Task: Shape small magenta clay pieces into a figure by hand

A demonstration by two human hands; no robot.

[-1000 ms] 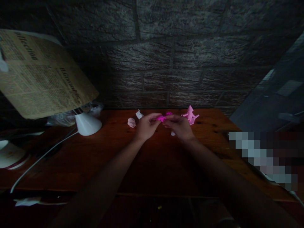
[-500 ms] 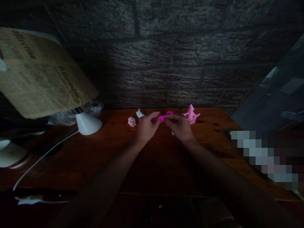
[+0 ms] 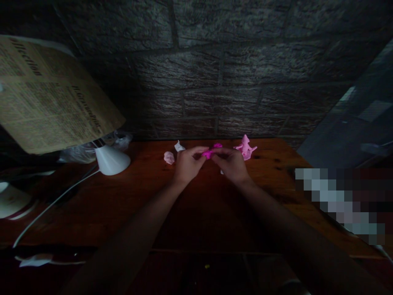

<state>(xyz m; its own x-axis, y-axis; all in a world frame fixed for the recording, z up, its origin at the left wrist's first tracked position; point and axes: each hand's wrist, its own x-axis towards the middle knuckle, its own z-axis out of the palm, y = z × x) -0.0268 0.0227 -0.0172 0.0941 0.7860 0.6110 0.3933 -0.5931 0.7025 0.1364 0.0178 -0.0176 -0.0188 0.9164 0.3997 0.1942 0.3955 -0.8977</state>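
1 magenta piece (image 3: pixel 207 154) is pinched over the wooden table (image 3: pixel 147 172) by the close-set fingers of the left hand (image 3: pixel 188 164) and the right hand (image 3: pixel 232 164). Another magenta lump (image 3: pixel 217 145) is seen just behind; a pink figure (image 3: pixel 246 148) is placed further right.

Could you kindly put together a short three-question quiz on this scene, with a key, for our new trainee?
1. What colour is the small piece pinched between the left hand and the right hand?
2. True or false: the white lamp base stands to the left of both hands.
3. Fill in: the spiky light-pink figure is nearer the ____ hand.

Key: 1. Bright pink. 2. True. 3. Right.
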